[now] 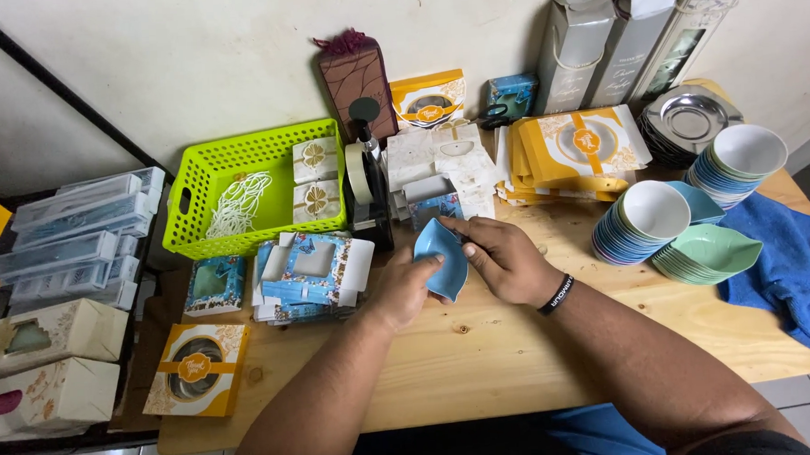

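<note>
- Centrally, over a light wooden table (484,360), the left hand (406,289) and the right hand (507,259) together held a small blue leaf-shaped dish (443,253), tipped up on its edge.
- The left hand's fingers were closed on the dish's lower left rim; the right hand's fingers were pinched on its upper right rim, with a black wristband (556,295) on that wrist.
- To the left sat a lime-green plastic basket (195,205), which held a loose tangle of white cord (238,203) and two small white boxes with gold clover marks (315,179).
- Beside the basket stood a black tape dispenser (367,197), and in front of it lay a pile of flattened blue window boxes (308,270).
- To the right stood two stacks of round bowls (686,192), white inside, and a stack of pale green leaf-shaped dishes (708,252); all were empty.
- Behind them lay flat yellow window boxes (576,152) and a stack of silver saucers (687,120).
- A blue cloth (794,265) covered the table's right end.
- At the far left, clear plastic boxes (77,233) were piled; what was in them could not be made out.
</note>
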